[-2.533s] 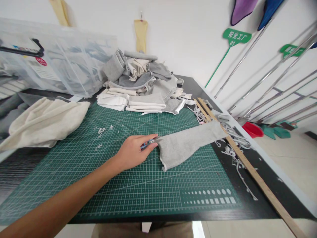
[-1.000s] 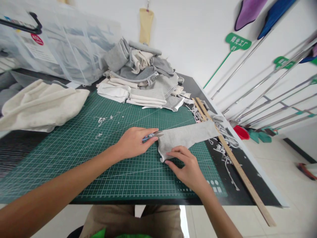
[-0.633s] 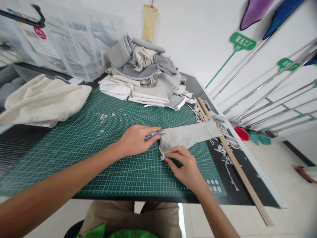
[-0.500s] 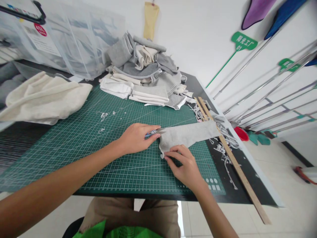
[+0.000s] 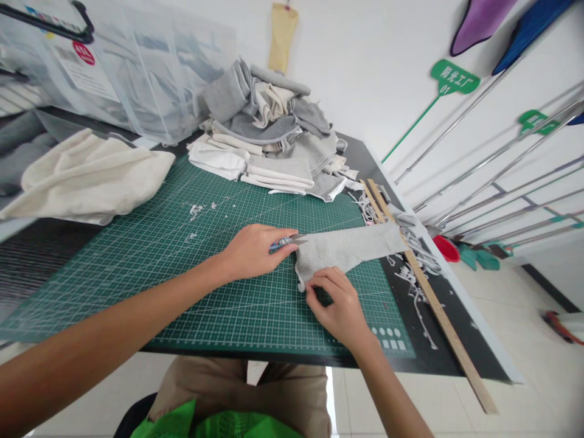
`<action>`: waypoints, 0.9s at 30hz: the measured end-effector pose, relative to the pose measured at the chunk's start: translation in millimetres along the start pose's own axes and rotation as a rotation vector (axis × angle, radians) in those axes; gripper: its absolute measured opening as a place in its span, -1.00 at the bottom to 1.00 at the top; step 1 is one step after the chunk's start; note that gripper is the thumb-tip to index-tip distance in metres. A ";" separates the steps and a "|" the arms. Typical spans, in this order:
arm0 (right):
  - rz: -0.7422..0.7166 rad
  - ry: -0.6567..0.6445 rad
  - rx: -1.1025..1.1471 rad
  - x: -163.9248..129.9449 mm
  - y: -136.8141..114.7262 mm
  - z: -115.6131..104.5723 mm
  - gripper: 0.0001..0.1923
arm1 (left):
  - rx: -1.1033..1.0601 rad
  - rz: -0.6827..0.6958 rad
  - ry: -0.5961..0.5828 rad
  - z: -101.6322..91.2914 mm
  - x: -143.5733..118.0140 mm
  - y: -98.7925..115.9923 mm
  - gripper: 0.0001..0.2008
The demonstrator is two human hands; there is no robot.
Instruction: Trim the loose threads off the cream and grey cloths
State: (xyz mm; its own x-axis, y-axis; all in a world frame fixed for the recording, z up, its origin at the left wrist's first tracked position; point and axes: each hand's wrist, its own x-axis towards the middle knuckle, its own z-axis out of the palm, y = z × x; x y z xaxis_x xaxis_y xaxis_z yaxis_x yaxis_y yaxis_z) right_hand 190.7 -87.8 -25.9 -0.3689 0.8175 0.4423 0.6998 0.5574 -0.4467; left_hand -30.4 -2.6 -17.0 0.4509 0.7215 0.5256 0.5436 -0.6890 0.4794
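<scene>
A long grey cloth piece [image 5: 349,248] lies across the right side of the green cutting mat [image 5: 191,261]. My left hand [image 5: 253,250] rests on the mat at the cloth's left end, closed around small blue-handled thread snips [image 5: 285,243] whose metal tips touch the cloth edge. My right hand [image 5: 335,302] pinches the cloth's near left corner with thumb and fingers.
A heap of folded grey and cream cloth [image 5: 269,137] sits at the mat's far side. A cream cloth bundle [image 5: 86,179] lies at the left, clear plastic bags [image 5: 132,79] behind it. A wooden ruler [image 5: 433,304] and cloth trimmings [image 5: 417,277] run along the right table edge.
My right hand came into view and took hold of the grey cloth's near corner; in the last half second its fingers closed tighter on it. My left hand with the snips stayed in place.
</scene>
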 end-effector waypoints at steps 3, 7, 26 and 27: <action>0.034 -0.005 0.058 -1.1 1.1 -1.2 -0.89 | 0.006 0.002 0.000 -0.1 -0.1 -0.4 -0.65; 0.080 0.022 0.118 -3.2 2.5 -4.1 -0.89 | 0.010 0.005 -0.002 0.2 -0.5 -1.2 -0.66; 0.106 0.026 0.222 -7.5 5.3 -11.1 -0.85 | 0.025 0.015 -0.018 1.0 -0.3 -2.4 -0.65; 0.107 0.026 0.226 -7.8 5.3 -11.7 -0.83 | 0.027 0.015 -0.018 1.0 -0.3 -2.3 -0.64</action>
State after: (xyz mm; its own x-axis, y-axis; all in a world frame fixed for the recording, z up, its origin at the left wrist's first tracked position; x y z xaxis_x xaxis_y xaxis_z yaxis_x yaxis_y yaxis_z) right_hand 204.5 -93.0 -22.7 -0.2819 0.8713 0.4018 0.5786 0.4884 -0.6532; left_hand -31.1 -1.1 -19.0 0.4719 0.7125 0.5193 0.5556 -0.6976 0.4523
